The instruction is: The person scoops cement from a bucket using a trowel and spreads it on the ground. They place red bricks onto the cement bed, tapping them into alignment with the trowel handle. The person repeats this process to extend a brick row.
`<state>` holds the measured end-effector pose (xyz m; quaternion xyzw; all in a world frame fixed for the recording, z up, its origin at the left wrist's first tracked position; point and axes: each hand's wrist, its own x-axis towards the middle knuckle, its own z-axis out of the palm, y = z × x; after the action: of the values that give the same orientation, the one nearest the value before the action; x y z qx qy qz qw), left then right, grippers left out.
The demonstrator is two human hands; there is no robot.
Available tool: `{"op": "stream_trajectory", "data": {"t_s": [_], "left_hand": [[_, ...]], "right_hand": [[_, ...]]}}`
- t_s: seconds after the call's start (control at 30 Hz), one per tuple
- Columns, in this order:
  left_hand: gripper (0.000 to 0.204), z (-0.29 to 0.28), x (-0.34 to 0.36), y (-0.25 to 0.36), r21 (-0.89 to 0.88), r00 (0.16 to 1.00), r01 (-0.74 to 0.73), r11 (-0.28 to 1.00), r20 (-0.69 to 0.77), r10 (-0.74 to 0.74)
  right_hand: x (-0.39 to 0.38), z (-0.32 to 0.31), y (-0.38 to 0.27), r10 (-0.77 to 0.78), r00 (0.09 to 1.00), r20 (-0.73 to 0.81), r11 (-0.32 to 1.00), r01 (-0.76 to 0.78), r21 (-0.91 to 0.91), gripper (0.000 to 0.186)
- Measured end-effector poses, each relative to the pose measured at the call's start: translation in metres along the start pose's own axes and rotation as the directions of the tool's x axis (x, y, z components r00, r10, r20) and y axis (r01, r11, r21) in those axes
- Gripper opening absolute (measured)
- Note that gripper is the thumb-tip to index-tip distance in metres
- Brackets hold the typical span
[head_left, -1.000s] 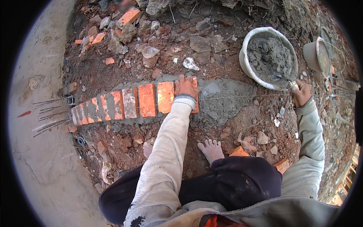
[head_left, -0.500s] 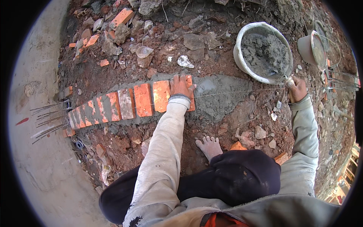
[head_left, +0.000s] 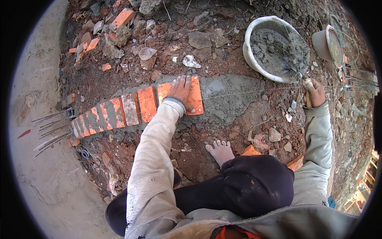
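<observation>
My left hand (head_left: 181,91) lies palm down with fingers stretched over the last two bricks of the row. Its thumb rests on the orange end brick (head_left: 195,95). The bricks (head_left: 147,103) stand side by side in grey mortar, with a taut string (head_left: 234,93) running along the row. My right hand (head_left: 316,94) is closed round the wooden handle of a trowel (head_left: 308,98), beside the rim of a bucket (head_left: 247,49). The trowel's blade is hard to make out. Inside the bucket is wet grey mortar (head_left: 274,49).
Right of the end brick spreads a mortar bed (head_left: 230,99). A second bucket (head_left: 321,43) stands tilted at the far right. Steel bars (head_left: 51,133) stick out at the row's left end, by a concrete slab (head_left: 36,87). Rubble and broken bricks (head_left: 123,18) cover the soil.
My left hand has slid slightly left and now lies across two bricks, leaving more of the end brick uncovered. More of the wooden handle shows in my right hand.
</observation>
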<state>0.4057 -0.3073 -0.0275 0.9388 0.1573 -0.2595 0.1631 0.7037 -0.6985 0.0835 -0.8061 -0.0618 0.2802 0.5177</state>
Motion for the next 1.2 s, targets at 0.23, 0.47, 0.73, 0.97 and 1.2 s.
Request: {"op": "stream_trajectory", "data": {"t_s": [0.23, 0.47, 0.73, 0.97, 1.2], "left_hand": [[0.13, -0.002, -0.003, 0.003, -0.014, 1.0, -0.005, 1.0, -0.031, 0.004], [0.134, -0.007, 0.003, 0.008, 0.023, 0.999, 0.029, 0.999, 0.045, -0.03], [0.111, 0.007, 0.001, 0.015, -0.229, 0.993, 0.057, 0.972, -0.092, -0.08], [0.074, 0.035, 0.014, -0.026, -0.471, 0.952, 0.025, 0.882, -0.258, -0.164], [0.056, 0.049, 0.032, -0.033, -0.599, 0.907, -0.109, 0.793, -0.387, -0.167]], "right_hand": [[-0.014, 0.001, -0.021, -0.101, 0.994, -0.029, 0.994, 0.1, -0.043, 0.013], [-0.064, 0.021, -0.062, -0.351, 0.926, 0.137, 0.906, 0.373, -0.201, 0.025], [-0.043, 0.063, -0.065, -0.009, 0.849, 0.528, 0.998, 0.043, -0.052, 0.028], [-0.034, 0.109, -0.022, -0.346, 0.686, 0.641, 0.72, 0.632, -0.287, 0.052], [-0.016, 0.128, 0.053, -0.367, 0.671, 0.644, 0.059, 0.708, -0.704, 0.047]]}}
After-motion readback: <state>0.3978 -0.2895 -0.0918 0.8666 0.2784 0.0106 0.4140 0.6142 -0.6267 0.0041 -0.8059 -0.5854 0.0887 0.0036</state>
